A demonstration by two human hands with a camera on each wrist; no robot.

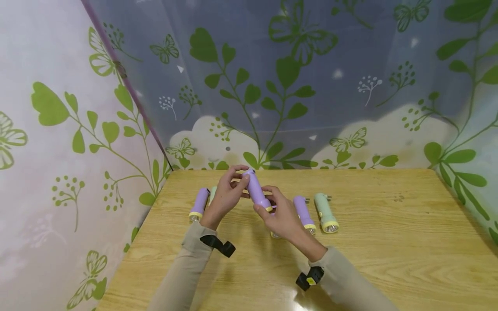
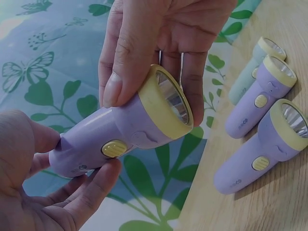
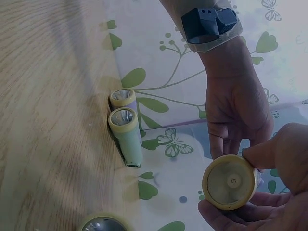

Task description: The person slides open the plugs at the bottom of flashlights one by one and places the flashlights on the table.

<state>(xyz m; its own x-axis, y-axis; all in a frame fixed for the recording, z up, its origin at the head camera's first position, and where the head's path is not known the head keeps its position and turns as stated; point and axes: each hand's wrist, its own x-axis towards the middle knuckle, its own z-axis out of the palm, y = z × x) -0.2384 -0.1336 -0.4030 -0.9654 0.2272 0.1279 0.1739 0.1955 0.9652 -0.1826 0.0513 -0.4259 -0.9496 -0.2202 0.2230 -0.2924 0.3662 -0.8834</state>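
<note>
Above the table, both hands hold one purple flashlight [image 1: 255,190] with a yellow rim. My left hand [image 1: 227,194] grips its tail end, thumb on one side and fingers on the other; in the left wrist view a fingertip lies close to the yellow switch [image 2: 114,148]. My right hand [image 1: 281,214] pinches the head end between thumb and fingers. The clear lens [image 3: 230,182] faces the camera in the right wrist view. Right of the hands, a purple flashlight [image 1: 303,214] and a green flashlight [image 1: 326,214] lie on the table, beside another purple flashlight [image 2: 262,154] mostly hidden by my right hand in the head view.
On the left of the wooden table [image 1: 389,259] lies a purple flashlight [image 1: 199,204] next to a green one [image 3: 129,142], partly covered by my left hand in the head view. Prongs stick out of the right-hand flashlights. A leaf-patterned curtain [image 1: 241,125] hangs behind the table.
</note>
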